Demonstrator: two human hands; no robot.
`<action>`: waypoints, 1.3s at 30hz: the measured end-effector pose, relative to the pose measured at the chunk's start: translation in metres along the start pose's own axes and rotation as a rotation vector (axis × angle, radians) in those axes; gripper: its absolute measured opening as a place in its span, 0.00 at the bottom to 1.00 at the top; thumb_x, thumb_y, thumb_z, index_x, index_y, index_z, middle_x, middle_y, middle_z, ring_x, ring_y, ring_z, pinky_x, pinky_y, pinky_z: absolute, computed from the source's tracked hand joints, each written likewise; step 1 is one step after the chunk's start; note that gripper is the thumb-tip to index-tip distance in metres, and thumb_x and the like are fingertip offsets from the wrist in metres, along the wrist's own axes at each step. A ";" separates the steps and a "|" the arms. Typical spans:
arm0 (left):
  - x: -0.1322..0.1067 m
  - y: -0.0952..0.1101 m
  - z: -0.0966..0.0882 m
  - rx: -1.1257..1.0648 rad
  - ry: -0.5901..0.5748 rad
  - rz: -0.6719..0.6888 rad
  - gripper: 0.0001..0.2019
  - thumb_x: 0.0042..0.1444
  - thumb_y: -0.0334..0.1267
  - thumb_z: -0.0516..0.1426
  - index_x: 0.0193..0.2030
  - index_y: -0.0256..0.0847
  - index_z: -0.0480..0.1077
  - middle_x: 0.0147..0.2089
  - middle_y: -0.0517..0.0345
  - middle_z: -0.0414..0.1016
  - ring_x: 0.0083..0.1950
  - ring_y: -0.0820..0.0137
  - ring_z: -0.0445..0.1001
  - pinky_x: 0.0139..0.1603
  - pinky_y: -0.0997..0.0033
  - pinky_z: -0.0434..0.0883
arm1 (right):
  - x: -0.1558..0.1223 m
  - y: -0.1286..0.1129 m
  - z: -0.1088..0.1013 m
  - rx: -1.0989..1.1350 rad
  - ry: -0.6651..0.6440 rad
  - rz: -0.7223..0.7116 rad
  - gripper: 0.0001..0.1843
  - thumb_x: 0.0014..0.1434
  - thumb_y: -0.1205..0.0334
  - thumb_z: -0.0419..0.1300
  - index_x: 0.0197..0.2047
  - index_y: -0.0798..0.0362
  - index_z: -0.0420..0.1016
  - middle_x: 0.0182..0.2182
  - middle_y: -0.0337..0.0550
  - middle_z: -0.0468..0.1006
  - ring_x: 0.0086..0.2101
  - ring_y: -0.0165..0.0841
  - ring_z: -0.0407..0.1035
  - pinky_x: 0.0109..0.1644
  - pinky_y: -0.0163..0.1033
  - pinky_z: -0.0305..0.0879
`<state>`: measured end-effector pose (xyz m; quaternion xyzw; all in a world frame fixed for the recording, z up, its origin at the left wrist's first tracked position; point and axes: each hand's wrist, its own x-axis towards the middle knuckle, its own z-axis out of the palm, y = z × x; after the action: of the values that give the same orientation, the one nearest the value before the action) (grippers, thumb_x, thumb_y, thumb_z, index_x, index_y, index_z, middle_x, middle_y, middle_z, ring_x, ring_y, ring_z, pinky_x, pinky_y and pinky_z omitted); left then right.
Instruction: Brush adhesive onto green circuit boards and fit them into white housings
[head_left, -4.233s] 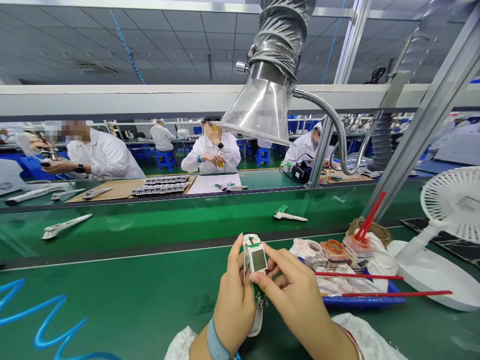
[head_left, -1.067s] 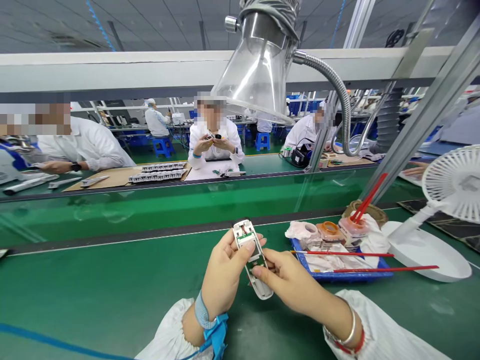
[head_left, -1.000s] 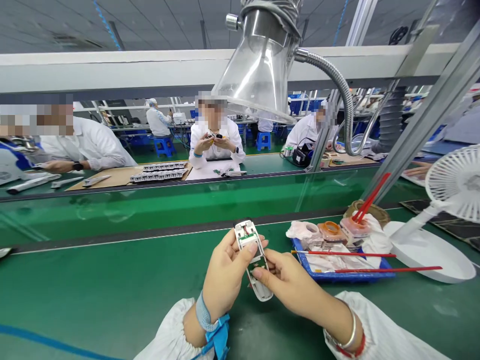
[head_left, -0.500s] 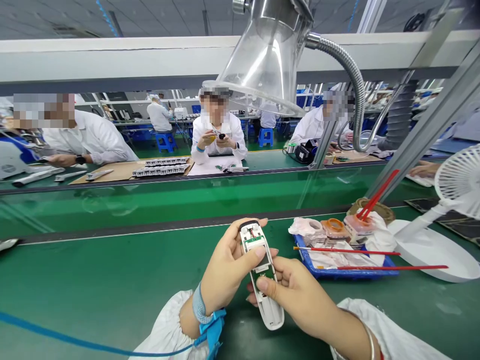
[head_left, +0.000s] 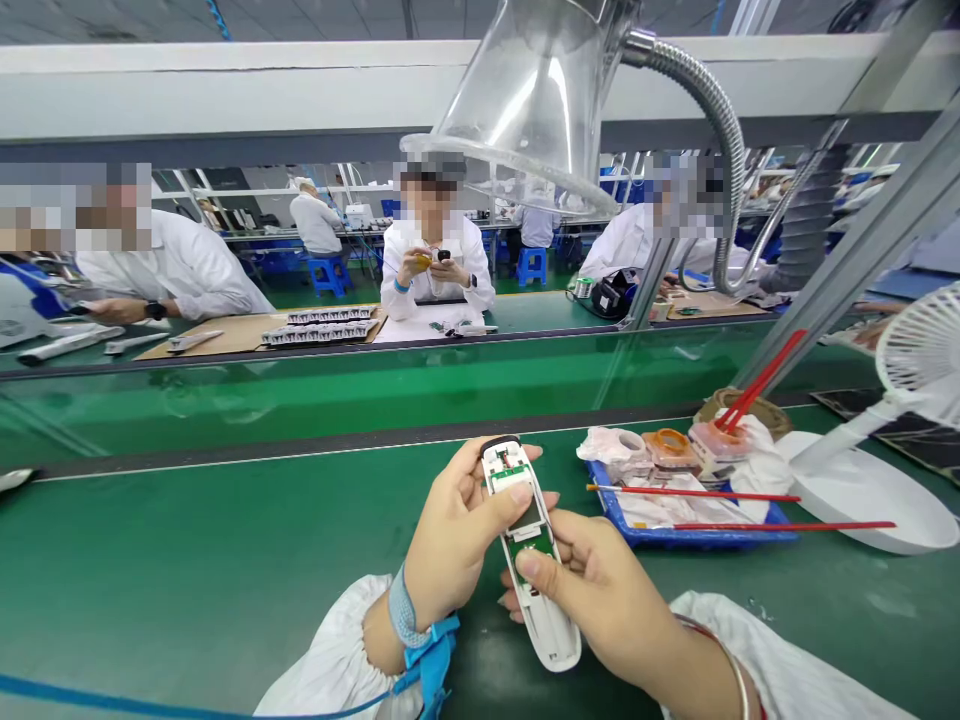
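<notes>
Between my two hands is a long white plastic device housing [head_left: 551,632], its inner side facing up. Green circuit board and thin red wires show inside it, and its far end has a black rim. My left hand [head_left: 457,535] grips the upper part, thumb pressed on the inside. My right hand [head_left: 592,575] holds the lower half, with the thumb over the circuit board and fingers curled beneath. The housing is tilted, its near end pointing toward me and slightly right. A blue wrist strap [head_left: 405,605] with a cord circles my left wrist.
Right of my hands, a blue tray [head_left: 697,540] holds wipes, small pots and red-handled brushes [head_left: 712,494]. Beside it stands a white fan [head_left: 870,490]. A clear extraction hood [head_left: 517,120] hangs overhead on a metal hose. Several co-workers in white coats sit beyond the green partition [head_left: 375,395].
The lower end of the housing has shifted slightly right and toward me, still in both hands. The camera view has tilted down a little.
</notes>
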<state>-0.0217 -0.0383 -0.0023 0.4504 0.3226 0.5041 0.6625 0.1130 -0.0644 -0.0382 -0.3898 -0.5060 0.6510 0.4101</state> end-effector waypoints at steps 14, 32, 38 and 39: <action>0.009 -0.002 -0.007 -0.067 -0.049 -0.054 0.17 0.54 0.34 0.58 0.51 0.39 0.65 0.56 0.47 0.68 0.44 0.63 0.76 0.32 0.77 0.72 | 0.010 0.001 0.001 0.048 0.046 0.072 0.20 0.51 0.49 0.64 0.37 0.57 0.68 0.30 0.43 0.75 0.24 0.31 0.72 0.28 0.36 0.71; -0.025 0.003 -0.003 0.495 -0.070 0.399 0.27 0.45 0.26 0.64 0.50 0.54 0.65 0.49 0.63 0.74 0.47 0.66 0.75 0.47 0.72 0.73 | 0.001 0.004 -0.005 -0.442 -0.022 -0.545 0.10 0.59 0.59 0.54 0.29 0.55 0.67 0.21 0.36 0.64 0.22 0.25 0.54 0.24 0.31 0.50; -0.031 0.002 -0.003 0.643 -0.101 0.519 0.28 0.44 0.30 0.65 0.52 0.54 0.64 0.48 0.61 0.74 0.38 0.71 0.76 0.43 0.74 0.73 | 0.005 0.001 -0.006 -0.553 0.006 -0.786 0.06 0.58 0.62 0.50 0.31 0.54 0.65 0.20 0.36 0.64 0.19 0.25 0.55 0.21 0.31 0.50; -0.031 0.001 -0.003 0.637 -0.102 0.525 0.28 0.44 0.31 0.65 0.52 0.53 0.64 0.48 0.60 0.73 0.39 0.70 0.76 0.44 0.73 0.73 | 0.005 0.000 -0.006 -0.570 0.000 -0.795 0.07 0.59 0.62 0.50 0.31 0.54 0.64 0.20 0.36 0.64 0.19 0.25 0.55 0.21 0.31 0.50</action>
<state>-0.0340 -0.0675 -0.0030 0.7243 0.3032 0.5079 0.3542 0.1167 -0.0574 -0.0402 -0.2630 -0.7738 0.2795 0.5040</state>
